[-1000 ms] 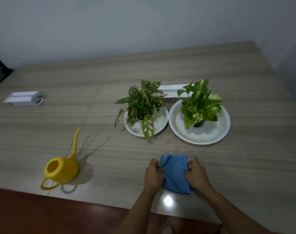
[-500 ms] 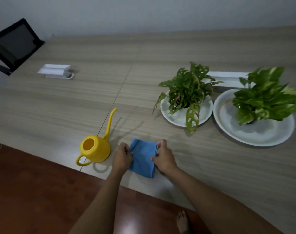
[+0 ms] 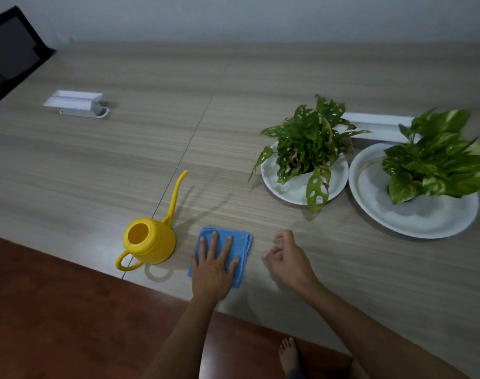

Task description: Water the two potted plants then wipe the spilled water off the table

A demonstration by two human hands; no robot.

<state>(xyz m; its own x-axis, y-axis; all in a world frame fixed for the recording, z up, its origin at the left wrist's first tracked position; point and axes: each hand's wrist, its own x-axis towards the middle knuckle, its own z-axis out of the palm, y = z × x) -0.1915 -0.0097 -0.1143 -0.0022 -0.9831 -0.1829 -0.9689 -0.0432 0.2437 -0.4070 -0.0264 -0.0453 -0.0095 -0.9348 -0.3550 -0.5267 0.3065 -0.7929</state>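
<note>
A folded blue cloth [image 3: 240, 243] lies flat near the table's front edge. My left hand [image 3: 214, 262] presses on it with fingers spread. My right hand [image 3: 286, 255] hovers just right of the cloth, fingers loosely curled, holding nothing. A yellow watering can [image 3: 150, 240] stands left of the cloth, spout pointing away. A spotted-leaf plant [image 3: 307, 143] sits on a white plate [image 3: 293, 187]. To its right a broad-leaf plant [image 3: 438, 160] sits on a bigger white plate [image 3: 414, 220].
A white box [image 3: 74, 103] with a cable lies at the far left of the wooden table [image 3: 124, 160]. A dark screen [image 3: 11, 53] leans at the left corner. A white bar [image 3: 375, 128] lies behind the plants. Red floor and a bare foot [image 3: 289, 354] show below.
The cloth was held by both hands and now lies flat beside the watering can. My left hand rests on it and my right hand has let go. The view shifted left.
</note>
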